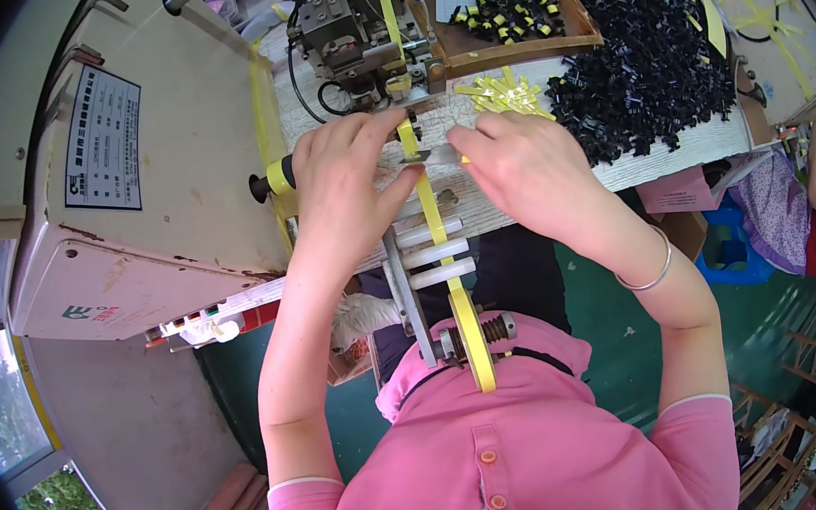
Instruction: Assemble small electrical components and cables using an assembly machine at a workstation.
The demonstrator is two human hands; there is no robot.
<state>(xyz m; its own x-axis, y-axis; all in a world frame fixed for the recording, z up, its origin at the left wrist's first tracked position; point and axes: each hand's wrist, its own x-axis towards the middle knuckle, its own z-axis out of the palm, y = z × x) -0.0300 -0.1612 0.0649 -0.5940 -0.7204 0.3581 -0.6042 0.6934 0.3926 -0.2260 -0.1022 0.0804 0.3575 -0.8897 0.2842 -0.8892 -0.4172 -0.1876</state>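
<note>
- Left of both hands stands a big cream cabinet (158, 183) with a label plate on its side.
- Beyond and right of the grip, a large heap of black parts (635, 38) lies on the white worktop (702, 143).
- Farther off from the right hand, a wooden tray (526, 50) holds small black-and-yellow pieces.
- Just ahead of the left hand sits a dark metal machine (338, 36).
- At the centre, the right hand (530, 162) is closed on a small knife (439, 155).
- Facing it, the left hand (346, 166) has thumb and forefinger parted beside the yellow tape (433, 207); whether they pinch it, I cannot tell.
- From the grip, that tape runs under the blade and back toward the body, past white rollers (418, 258).
- Near the right fingers, cut yellow strips (508, 92) lie piled.
</note>
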